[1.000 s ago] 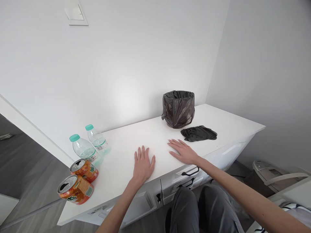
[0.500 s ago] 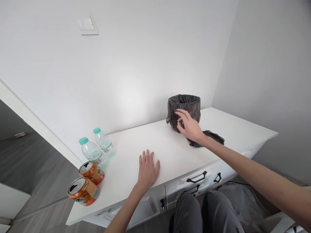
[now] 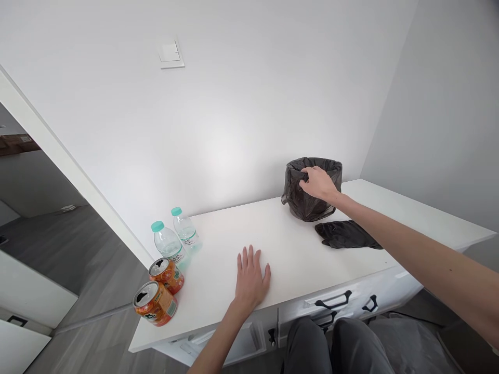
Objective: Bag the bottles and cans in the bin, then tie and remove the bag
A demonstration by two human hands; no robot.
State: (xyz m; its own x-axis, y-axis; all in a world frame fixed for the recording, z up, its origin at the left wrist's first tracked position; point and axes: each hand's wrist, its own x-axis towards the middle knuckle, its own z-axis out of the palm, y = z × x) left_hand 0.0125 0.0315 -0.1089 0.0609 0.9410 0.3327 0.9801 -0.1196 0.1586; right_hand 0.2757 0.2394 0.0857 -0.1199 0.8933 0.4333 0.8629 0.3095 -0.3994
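The left hand [image 3: 251, 278] lies flat on the white desk [image 3: 296, 249], fingers spread wide and holding nothing, near the desk's front edge above the drawers [image 3: 331, 304]. Left of that hand, at the desk's left end, stand two orange cans [image 3: 160, 296], and just behind them two water bottles [image 3: 176, 240] with green caps. Farther back and to the right of the left hand, a folded black bag [image 3: 345, 235] lies on the desk. Just behind it stands the small bin [image 3: 312, 195] lined with a black bag, close to the wall. The right hand [image 3: 317, 183] rests on the bin's near rim, fingers curled over the liner's edge.
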